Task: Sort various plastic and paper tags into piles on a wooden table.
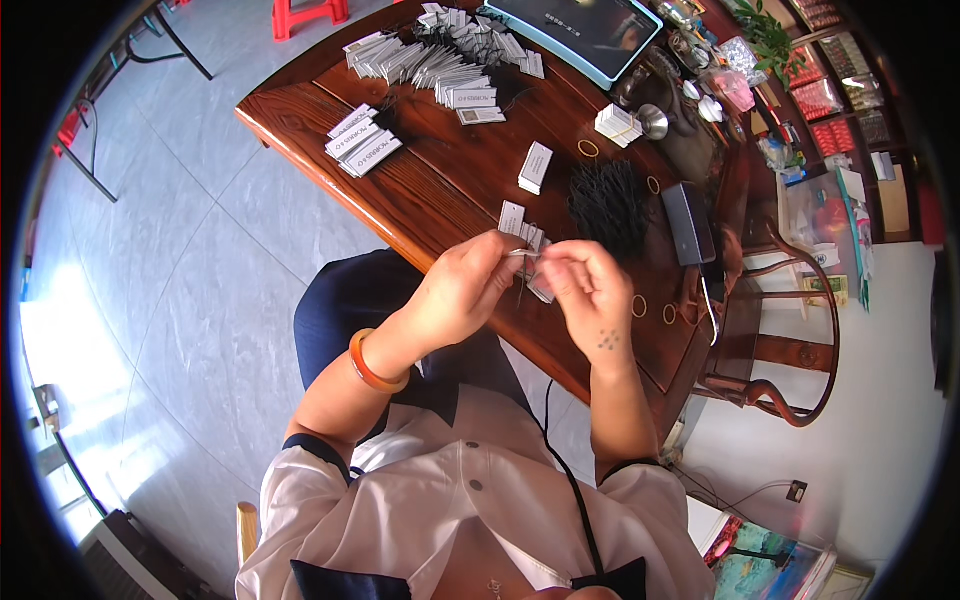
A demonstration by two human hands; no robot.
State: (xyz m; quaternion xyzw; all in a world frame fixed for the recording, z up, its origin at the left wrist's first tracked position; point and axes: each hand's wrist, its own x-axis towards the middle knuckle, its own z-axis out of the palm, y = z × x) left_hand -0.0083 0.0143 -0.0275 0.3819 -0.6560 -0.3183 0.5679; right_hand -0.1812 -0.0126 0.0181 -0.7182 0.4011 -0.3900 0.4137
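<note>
Over the table's near edge, my left hand [462, 285] pinches a small white hang tag [522, 253] between thumb and fingertips. Close against it, my right hand [592, 290] has thumb and forefinger drawn together at the tag's end; what they grip is too small and blurred to make out. Just beyond and beneath my fingers lie several loose white tags [512, 217]. A neat stack of tags [535, 167] sits a little farther off. Right of that spreads a bundle of black strings [608, 207].
Strung tags lie in a large pile [425, 75] and a smaller group [362, 142] on the wooden table [440, 165]. Tan rubber bands [588, 149], a white card stack [618, 125], a dark box [687, 223] and a blue-rimmed tray [580, 40] stand around. A wooden chair [800, 350] is at right.
</note>
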